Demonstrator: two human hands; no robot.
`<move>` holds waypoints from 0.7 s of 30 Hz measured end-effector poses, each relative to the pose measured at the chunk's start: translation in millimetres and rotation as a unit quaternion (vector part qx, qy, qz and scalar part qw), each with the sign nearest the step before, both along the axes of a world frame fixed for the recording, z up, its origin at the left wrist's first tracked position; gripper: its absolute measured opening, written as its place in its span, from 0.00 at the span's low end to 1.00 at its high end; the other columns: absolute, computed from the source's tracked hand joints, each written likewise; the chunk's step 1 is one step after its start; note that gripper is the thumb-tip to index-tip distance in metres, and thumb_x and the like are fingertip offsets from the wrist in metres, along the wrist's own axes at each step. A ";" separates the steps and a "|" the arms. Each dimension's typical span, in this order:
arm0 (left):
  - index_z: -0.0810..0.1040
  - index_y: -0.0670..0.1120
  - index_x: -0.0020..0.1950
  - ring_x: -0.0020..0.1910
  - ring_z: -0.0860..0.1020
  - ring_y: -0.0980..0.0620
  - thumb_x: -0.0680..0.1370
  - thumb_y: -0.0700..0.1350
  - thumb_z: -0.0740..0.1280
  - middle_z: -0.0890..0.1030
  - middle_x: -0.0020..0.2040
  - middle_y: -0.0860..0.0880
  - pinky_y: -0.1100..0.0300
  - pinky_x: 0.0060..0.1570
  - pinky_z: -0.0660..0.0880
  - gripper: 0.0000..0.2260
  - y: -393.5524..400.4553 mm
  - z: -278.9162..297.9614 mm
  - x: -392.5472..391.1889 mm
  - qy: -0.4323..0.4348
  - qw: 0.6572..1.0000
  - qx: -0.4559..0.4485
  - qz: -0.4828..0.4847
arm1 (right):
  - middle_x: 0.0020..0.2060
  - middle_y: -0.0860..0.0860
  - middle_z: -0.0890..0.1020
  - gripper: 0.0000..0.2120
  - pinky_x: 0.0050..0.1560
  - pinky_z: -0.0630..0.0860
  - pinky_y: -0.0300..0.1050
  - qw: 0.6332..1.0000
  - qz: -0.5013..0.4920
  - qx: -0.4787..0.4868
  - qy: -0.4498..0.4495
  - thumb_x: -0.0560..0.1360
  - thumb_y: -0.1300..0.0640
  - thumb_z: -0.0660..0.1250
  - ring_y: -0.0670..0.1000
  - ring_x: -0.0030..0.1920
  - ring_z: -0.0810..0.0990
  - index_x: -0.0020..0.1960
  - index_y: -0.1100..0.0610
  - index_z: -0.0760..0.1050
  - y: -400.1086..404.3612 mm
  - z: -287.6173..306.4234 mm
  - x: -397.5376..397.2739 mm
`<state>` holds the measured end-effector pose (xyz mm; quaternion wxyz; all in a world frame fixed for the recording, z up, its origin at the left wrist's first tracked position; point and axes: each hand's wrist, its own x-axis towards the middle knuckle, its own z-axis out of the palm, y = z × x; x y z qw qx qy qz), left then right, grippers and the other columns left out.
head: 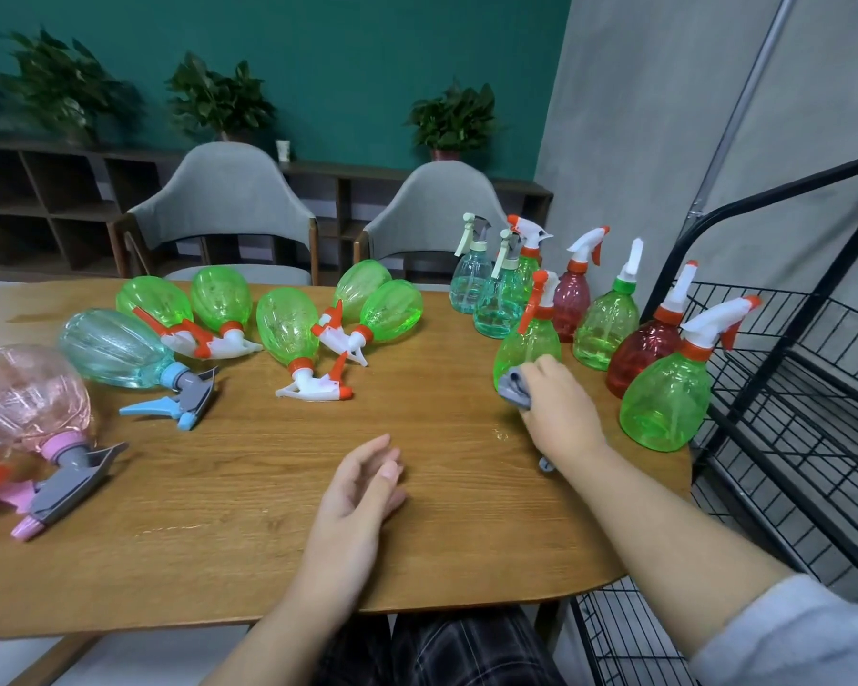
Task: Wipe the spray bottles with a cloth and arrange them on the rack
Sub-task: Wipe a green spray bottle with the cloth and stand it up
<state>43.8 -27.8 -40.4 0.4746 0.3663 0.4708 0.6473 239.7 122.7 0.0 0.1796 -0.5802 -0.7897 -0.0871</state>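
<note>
Right now the right hand clutches a crumpled grey cloth, its fingers curled round the fabric, and presses it against the lower side of an upright green spray bottle with an orange collar and white trigger head. That bottle stands on the wooden table at the near edge of a group of upright bottles: two pale teal ones, two dark red ones and several green ones, the largest-looking green bottle nearest the table's right edge. Beside that edge stands the black wire rack. The left hand rests on the table, fingers relaxed and apart, holding nothing. Further left, green bottles, a teal one and a pink one lie on their sides. All are ribbed, translucent plastic. No labels or writing can be read on any bottle.
</note>
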 end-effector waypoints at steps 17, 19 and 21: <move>0.77 0.49 0.60 0.59 0.80 0.50 0.81 0.37 0.61 0.81 0.59 0.46 0.53 0.57 0.76 0.12 2.9 -2.5 -3.2 -0.034 0.999 -0.008 0.013 | 0.66 0.55 0.70 0.18 0.67 0.65 0.49 0.990 -0.054 -0.105 -0.080 0.76 0.65 0.60 0.56 0.69 0.65 0.66 0.60 0.70 58.6 4.0 -6.3; 0.77 0.48 0.60 0.59 0.80 0.50 0.81 0.37 0.61 0.81 0.59 0.45 0.53 0.58 0.76 0.12 3.9 -3.2 -3.0 -0.038 0.999 -0.009 0.013 | 0.71 0.56 0.66 0.22 0.72 0.61 0.51 0.987 -0.050 -0.126 -0.082 0.77 0.65 0.59 0.57 0.73 0.60 0.70 0.61 0.66 63.8 6.4 -2.6; 0.77 0.47 0.61 0.59 0.80 0.49 0.81 0.37 0.60 0.81 0.59 0.45 0.53 0.58 0.77 0.12 4.8 -4.5 -2.4 -0.042 0.999 -0.009 0.015 | 0.75 0.55 0.61 0.24 0.75 0.56 0.53 0.983 -0.049 -0.152 -0.085 0.77 0.65 0.58 0.57 0.76 0.53 0.73 0.61 0.62 68.8 6.9 0.7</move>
